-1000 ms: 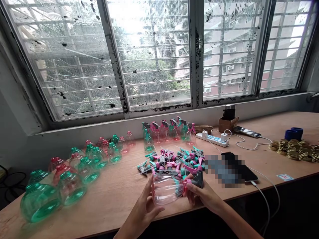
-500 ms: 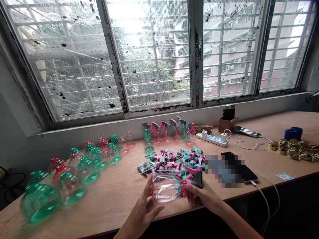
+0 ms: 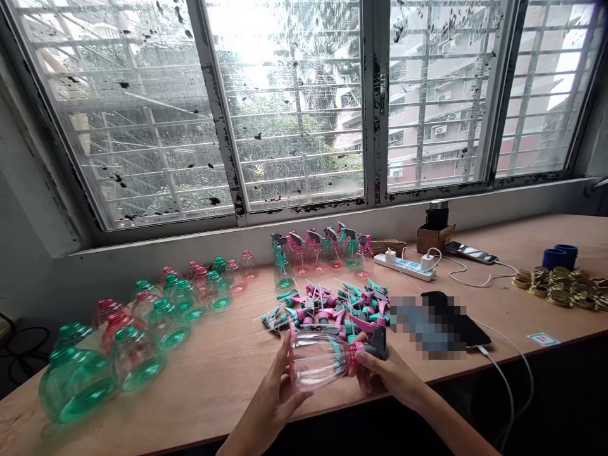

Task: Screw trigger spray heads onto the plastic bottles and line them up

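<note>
Centrally, a clear pink plastic spray bottle (image 3: 316, 362) is held on its side between two bare hands, above the front of a pale wooden table (image 3: 223, 361). The left hand (image 3: 272, 396) cups its base, fingers partly curled, thumb spread below. The right hand (image 3: 387, 372) closes thumb and fingers around the neck, beside the grey-and-pink trigger head (image 3: 379, 342). Just behind lies a pile of loose pink, turquoise and grey plastic sprayer tops (image 3: 323, 315).

Looking like an assembly workshop: open bottles (image 3: 184, 302) are lining the table's (image 3: 228, 361) left edge, trigger sprayers (image 3: 323, 316) are lying between front and back edges.
</note>
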The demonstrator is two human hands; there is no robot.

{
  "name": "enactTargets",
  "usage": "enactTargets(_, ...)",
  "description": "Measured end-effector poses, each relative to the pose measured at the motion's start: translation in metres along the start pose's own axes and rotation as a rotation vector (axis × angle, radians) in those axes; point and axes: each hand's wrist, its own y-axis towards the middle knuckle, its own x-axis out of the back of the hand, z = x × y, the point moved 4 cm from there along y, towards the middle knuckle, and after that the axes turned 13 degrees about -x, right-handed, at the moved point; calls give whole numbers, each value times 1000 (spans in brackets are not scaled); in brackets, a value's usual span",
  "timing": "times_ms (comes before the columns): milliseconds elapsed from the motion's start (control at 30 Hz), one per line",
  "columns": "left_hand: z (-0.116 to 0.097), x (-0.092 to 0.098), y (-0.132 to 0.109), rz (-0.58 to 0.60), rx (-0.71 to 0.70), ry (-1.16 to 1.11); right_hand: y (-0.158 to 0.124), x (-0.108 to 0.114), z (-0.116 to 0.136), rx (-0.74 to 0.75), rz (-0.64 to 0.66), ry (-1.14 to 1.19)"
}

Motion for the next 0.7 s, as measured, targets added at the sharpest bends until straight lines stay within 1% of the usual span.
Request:
enactTargets(133, 2, -1, -2, 12, 29, -30, 0, 0, -1, 1, 4, -9)
enactTargets(400, -9, -3, 5, 12, 3, -43, 0, 0, 1, -1, 5, -11)
enactTargets(567, -5, 1, 0, -11, 26, 51, 0, -1, 2, 2, 17, -10)
enactTargets(700, -3, 1, 0, -3, 10, 21, -1, -2, 3, -8, 7, -9)
